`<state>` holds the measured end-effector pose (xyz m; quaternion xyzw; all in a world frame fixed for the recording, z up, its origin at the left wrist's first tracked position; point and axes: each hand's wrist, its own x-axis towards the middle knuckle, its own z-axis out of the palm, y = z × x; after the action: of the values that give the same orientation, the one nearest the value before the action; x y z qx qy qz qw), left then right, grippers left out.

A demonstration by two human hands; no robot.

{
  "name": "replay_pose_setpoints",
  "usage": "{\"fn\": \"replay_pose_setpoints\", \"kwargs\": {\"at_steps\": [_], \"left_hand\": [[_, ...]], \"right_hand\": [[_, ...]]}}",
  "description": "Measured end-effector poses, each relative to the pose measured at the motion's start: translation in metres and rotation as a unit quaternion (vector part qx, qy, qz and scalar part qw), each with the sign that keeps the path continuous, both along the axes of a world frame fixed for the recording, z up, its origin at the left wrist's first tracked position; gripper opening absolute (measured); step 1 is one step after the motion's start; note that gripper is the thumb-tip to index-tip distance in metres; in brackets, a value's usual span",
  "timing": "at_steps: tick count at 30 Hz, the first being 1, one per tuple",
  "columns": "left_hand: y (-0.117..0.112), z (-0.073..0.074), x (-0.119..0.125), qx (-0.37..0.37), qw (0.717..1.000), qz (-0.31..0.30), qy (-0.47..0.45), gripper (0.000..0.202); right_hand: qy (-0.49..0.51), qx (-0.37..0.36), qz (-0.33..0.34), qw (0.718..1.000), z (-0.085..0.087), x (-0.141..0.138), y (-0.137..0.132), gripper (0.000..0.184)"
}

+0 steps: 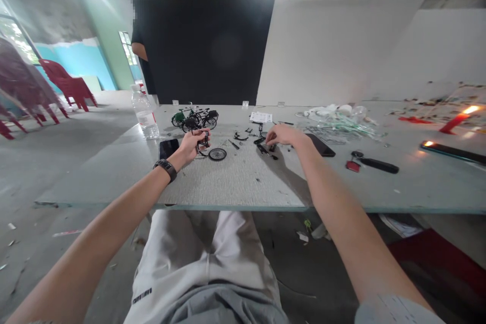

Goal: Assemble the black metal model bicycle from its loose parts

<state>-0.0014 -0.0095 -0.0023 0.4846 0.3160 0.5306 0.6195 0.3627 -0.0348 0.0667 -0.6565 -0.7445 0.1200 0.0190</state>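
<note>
My left hand (193, 146) grips a small black metal bicycle-model part (203, 144), and a black wristwatch (165, 170) sits on that wrist. A loose spoked model wheel (217, 154) lies just right of the hand. Behind it stand two assembled model bicycles (194, 118), one green and one black. My right hand (283, 135) rests palm down with its fingers loosely apart, just above several small black parts (265, 149) on the grey tabletop (235, 182). Nothing shows in its fingers.
Two dark phones (169, 148) (321, 145) lie near my hands, with a water bottle (145, 114) behind. Right stand plastic sprues (336, 127), a black-handled tool (379, 165) and a lit red candle (455, 122). A person (142, 35) stands beyond the table's far edge.
</note>
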Motion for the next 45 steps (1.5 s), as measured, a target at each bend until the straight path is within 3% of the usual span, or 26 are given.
{"fn": "replay_pose_setpoints", "kwargs": {"at_steps": [12,20,28,36,45], "left_hand": [[-0.001,0.001,0.000,-0.003,1.000,0.003,0.005,0.015],[-0.004,0.003,0.001,-0.008,1.000,0.003,0.008,0.013],[-0.010,0.010,0.003,-0.015,1.000,0.016,0.013,0.012],[-0.010,0.009,0.003,-0.015,1.000,0.011,0.011,0.015],[-0.010,0.009,0.004,-0.016,1.000,0.015,0.008,0.011]], "right_hand": [[-0.032,0.015,-0.012,0.999,-0.017,-0.008,0.013,0.029],[0.028,0.060,0.039,0.997,-0.004,-0.006,0.003,0.039],[-0.020,0.015,-0.012,1.000,-0.009,-0.017,0.005,0.027],[0.001,0.026,-0.023,0.999,0.006,0.001,0.000,0.022],[-0.065,-0.002,-0.027,0.998,-0.003,-0.005,0.005,0.021]]}}
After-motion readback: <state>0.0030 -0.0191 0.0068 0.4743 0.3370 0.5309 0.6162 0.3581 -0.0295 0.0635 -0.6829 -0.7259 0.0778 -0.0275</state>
